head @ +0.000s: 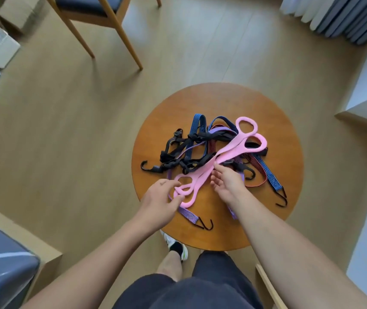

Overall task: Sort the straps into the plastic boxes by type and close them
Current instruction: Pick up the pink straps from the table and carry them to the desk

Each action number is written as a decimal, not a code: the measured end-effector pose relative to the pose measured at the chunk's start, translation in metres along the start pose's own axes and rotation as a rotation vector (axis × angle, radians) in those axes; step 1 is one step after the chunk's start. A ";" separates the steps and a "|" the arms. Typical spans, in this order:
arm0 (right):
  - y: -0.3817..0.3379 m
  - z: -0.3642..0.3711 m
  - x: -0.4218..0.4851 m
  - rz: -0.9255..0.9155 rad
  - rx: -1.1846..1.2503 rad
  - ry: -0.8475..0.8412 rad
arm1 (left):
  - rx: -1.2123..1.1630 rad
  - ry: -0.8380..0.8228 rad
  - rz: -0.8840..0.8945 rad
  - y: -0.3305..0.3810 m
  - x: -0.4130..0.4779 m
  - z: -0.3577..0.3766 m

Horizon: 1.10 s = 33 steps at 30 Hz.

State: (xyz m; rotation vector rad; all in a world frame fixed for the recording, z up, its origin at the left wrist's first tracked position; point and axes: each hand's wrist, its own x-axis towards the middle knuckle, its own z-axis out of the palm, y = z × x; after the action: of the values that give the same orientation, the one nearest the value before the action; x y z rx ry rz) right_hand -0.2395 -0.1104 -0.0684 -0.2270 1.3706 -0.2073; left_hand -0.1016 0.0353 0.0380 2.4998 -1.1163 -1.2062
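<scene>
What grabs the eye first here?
Two pink loop-ended straps lie diagonally atop a tangle of black buckle straps and hooked bungee cords, mid round wooden table. The left hand pinches their near loops; the right hand touches their middle.

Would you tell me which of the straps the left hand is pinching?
The pink straps with oval loop ends; the others are striped hooked cords or black webbing.

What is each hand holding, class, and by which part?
The left hand pinches the pink straps at their near loop ends. The right hand touches their narrow middle; whether it grips cannot be told.
</scene>
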 end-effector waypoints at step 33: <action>-0.010 0.023 0.015 0.069 -0.165 0.070 | -0.795 -0.018 -0.249 0.024 -0.004 -0.028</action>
State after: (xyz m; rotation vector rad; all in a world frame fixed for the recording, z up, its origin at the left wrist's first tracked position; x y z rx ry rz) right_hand -0.2148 -0.1236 -0.0752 -0.3116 1.4639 -0.0448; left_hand -0.0966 0.0156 0.0693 2.0175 -0.2209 -1.3746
